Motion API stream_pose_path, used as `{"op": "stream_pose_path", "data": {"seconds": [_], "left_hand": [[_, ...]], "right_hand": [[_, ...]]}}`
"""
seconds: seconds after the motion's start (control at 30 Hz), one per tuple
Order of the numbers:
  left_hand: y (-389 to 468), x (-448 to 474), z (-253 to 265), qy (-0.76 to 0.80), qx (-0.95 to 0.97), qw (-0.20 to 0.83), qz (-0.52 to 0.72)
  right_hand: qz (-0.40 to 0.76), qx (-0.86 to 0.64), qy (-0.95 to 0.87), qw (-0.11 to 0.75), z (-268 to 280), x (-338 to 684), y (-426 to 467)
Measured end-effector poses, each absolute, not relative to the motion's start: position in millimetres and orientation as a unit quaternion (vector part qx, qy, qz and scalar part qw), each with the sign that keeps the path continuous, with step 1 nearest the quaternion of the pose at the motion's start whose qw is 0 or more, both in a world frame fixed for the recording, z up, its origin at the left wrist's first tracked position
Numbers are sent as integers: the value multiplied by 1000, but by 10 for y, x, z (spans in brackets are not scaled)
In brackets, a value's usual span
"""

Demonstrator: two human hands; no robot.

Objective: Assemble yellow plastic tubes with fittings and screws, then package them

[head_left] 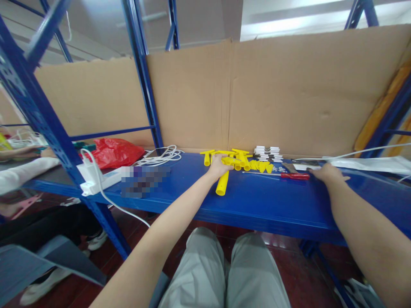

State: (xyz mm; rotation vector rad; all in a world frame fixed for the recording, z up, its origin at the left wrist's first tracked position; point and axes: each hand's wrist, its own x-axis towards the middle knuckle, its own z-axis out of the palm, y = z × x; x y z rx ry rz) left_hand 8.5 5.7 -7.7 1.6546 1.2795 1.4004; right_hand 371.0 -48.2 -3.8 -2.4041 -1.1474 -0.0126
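Note:
My left hand [218,167] is closed around a yellow T-shaped plastic tube [222,185], whose open round end points toward me. Just behind and beside it lie several more yellow T-shaped pieces [244,162]. My right hand [329,173] rests low over the blue shelf with its fingers apart. Its fingertips are by the end of a screwdriver [295,176] with a red handle, which lies flat with its shaft to the left; whether they touch is unclear. Small yellow flat pieces [261,166] lie in a row between the hands.
Behind the yellow pieces sits a stack of white-and-black small parts [268,153]. A white power strip [105,179], a red plastic bag [115,152] and coiled white cable [163,155] are at left. Cardboard [272,94] walls the back. Another person's sleeve [28,171] shows far left.

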Motion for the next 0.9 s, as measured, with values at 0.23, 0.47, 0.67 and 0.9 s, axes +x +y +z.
{"op": "stream_pose_path", "data": {"seconds": [0.23,0.47,0.67,0.9], "left_hand": [[91,84,-116,492,614,283,548],[87,99,-98,464,574,375,560],[1,122,-37,497,523,414,555],[-10,120,-34,451,498,452,587]], "right_hand": [[13,-869,-364,334,93,3564,-568],[52,-793,-307,523,273,3437,-478],[112,-674,-361,635,463,3010,-283],[255,-529,-379,715,443,2432,-79]]}}
